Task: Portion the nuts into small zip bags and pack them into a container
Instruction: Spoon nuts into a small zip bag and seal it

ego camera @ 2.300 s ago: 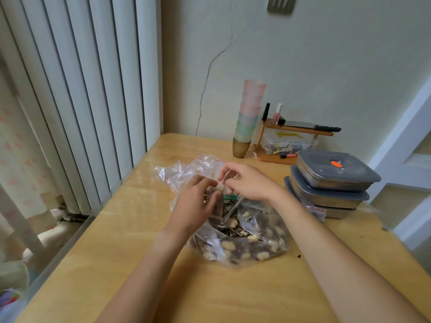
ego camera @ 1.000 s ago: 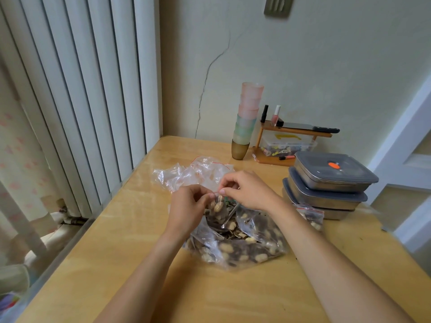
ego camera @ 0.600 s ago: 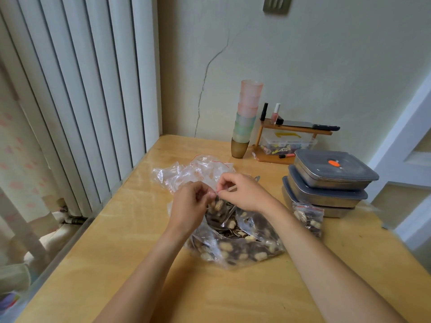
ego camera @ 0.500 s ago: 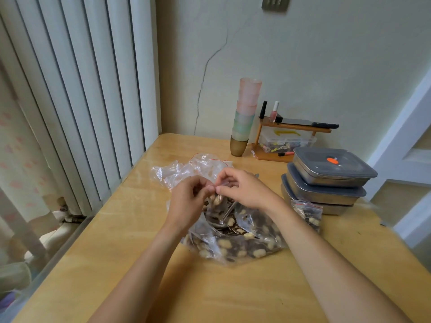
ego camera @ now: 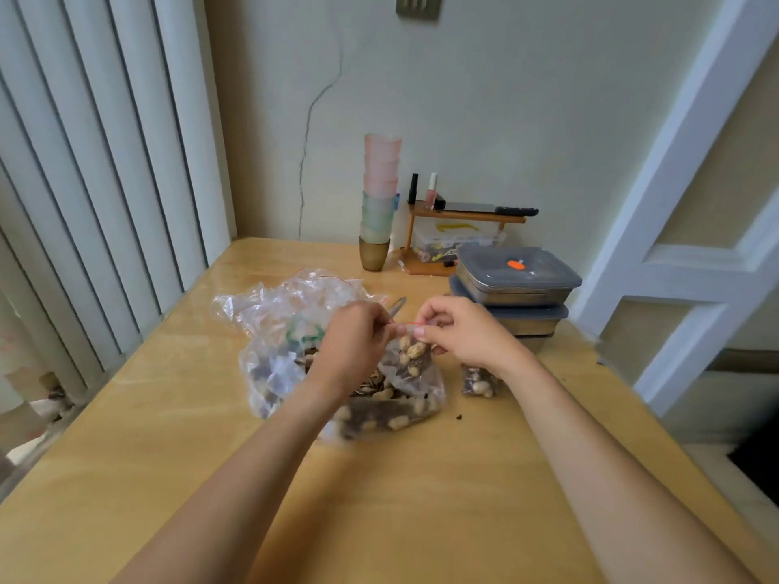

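Head view: left hand [ego camera: 356,343] and right hand [ego camera: 461,330] pinch the small zip bag [ego camera: 411,351] top (peanuts inside) above the big nut bag [ego camera: 379,408]. Another filled bag [ego camera: 478,381] lies beside it.

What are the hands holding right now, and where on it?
Both the left hand and right hand pinch a small zip bag of nuts by its top edge.

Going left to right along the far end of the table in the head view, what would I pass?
Stack of plastic cups → small wooden shelf → stacked lidded metal containers.
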A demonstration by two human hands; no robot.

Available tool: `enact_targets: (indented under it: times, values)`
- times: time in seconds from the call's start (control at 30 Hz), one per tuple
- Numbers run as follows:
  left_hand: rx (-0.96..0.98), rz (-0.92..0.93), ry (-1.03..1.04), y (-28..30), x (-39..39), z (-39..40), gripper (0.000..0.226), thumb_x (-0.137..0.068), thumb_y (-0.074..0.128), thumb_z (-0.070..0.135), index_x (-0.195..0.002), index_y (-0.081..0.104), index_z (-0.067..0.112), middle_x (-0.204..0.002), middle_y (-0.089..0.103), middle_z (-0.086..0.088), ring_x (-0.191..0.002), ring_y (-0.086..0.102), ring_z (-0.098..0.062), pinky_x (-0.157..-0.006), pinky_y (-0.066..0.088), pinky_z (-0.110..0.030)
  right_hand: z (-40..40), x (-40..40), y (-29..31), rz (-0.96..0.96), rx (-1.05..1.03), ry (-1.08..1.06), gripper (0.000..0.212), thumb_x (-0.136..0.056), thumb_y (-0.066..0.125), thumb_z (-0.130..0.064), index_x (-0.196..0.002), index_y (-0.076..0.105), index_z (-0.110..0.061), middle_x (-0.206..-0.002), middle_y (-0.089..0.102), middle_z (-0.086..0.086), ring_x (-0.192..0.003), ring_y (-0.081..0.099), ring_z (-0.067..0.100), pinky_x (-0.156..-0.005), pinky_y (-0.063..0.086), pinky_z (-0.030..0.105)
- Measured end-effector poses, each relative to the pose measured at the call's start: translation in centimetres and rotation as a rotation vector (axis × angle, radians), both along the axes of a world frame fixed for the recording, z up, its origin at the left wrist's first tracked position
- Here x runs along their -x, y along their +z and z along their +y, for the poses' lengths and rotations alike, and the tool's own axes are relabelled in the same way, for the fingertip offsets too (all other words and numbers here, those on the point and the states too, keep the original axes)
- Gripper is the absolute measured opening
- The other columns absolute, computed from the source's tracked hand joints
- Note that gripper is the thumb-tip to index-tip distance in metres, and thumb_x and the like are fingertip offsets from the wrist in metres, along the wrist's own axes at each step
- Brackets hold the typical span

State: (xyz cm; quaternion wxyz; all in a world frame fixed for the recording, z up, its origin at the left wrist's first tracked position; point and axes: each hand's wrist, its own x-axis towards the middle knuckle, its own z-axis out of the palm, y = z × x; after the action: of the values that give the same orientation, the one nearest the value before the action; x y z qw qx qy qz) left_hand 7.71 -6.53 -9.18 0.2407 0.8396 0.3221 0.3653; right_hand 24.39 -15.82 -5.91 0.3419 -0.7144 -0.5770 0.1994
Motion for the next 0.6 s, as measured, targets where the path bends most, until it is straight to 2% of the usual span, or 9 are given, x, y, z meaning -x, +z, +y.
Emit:
enact_targets:
  times: [0.1,0.2,0.27,0.33,0.43,0.53,0.6]
  values:
    - [-0.087,-0.006,0.003,0.0,-2.1,-2.2,0.03,-0.086,0.079,0.038,-0.071,0.062,0.018,-0.06,0.049,0.015,-0.056,0.045,-0.003,-0.053,0.035,-0.014,-2.5,-2.3,-0.3,0.074,0.008,-0.041,0.008,-0.097,0.071,-0.021,-0.091,0.069,-0.017,-0.089,0.078,-0.002,-0.085,0.072,0.014,-0.085,0.063,0.042]
    - [-0.125,-0.042,-0.061,0.3,-4.1,-3.9,0.029,-0.089,0.076,0.035,-0.074,0.066,0.013,-0.063,0.05,0.013,-0.061,0.045,-0.007,-0.056,0.032,-0.019,-4.7,-4.1,-0.3,0.141,-0.044,-0.056,0.007,-0.098,0.071,-0.019,-0.092,0.068,-0.016,-0.086,0.077,0.002,-0.077,0.068,0.014,-0.081,0.06,0.041]
    - [-0.096,-0.109,-0.12,0.6,-5.3,-4.6,0.025,-0.093,0.073,0.032,-0.078,0.067,0.013,-0.067,0.055,0.012,-0.061,0.048,-0.006,-0.057,0.034,-0.018,-5.8,-5.1,-0.1,0.195,-0.104,-0.071,0.005,-0.098,0.07,-0.017,-0.094,0.068,-0.014,-0.088,0.077,0.004,-0.08,0.068,0.016,-0.077,0.058,0.035]
    - [-0.093,-0.146,-0.139,0.7,-6.5,-5.0,0.019,-0.094,0.071,0.026,-0.081,0.067,0.013,-0.072,0.059,0.009,-0.065,0.049,-0.005,-0.06,0.035,-0.016,-6.6,-6.1,0.1,0.21,-0.146,-0.09,0.004,-0.097,0.07,-0.016,-0.094,0.069,-0.013,-0.093,0.077,0.005,-0.087,0.07,0.018,-0.081,0.058,0.036]
    - [-0.085,-0.048,-0.158,-0.3,-8.1,-5.4,0.015,-0.095,0.068,0.017,-0.081,0.066,0.011,-0.077,0.056,0.004,-0.071,0.05,-0.016,-0.063,0.032,-0.027,-7.4,-7.6,-0.5,0.157,-0.093,-0.122,0.008,-0.096,0.072,-0.019,-0.089,0.069,-0.021,-0.09,0.078,0.002,-0.087,0.07,0.018,-0.086,0.057,0.043]
    - [-0.08,0.042,-0.151,-2.0,-9.4,-5.9,0.014,-0.096,0.064,0.014,-0.082,0.065,0.012,-0.08,0.054,0.003,-0.077,0.056,-0.023,-0.069,0.042,-0.035,-7.5,-8.9,-2.2,0.055,-0.004,-0.201,0.011,-0.093,0.073,-0.024,-0.084,0.069,-0.027,-0.086,0.078,-0.001,-0.086,0.071,0.025,-0.087,0.057,0.047]
    - [-0.08,0.031,-0.12,-2.8,-9.6,-6.2,0.013,-0.097,0.058,0.015,-0.087,0.066,0.012,-0.084,0.054,0.002,-0.079,0.057,-0.023,-0.071,0.045,-0.035,-7.6,-9.9,-3.2,0.007,-0.002,-0.294,0.011,-0.092,0.074,-0.023,-0.084,0.069,-0.026,-0.084,0.077,-0.001,-0.083,0.071,0.021,-0.085,0.058,0.045]
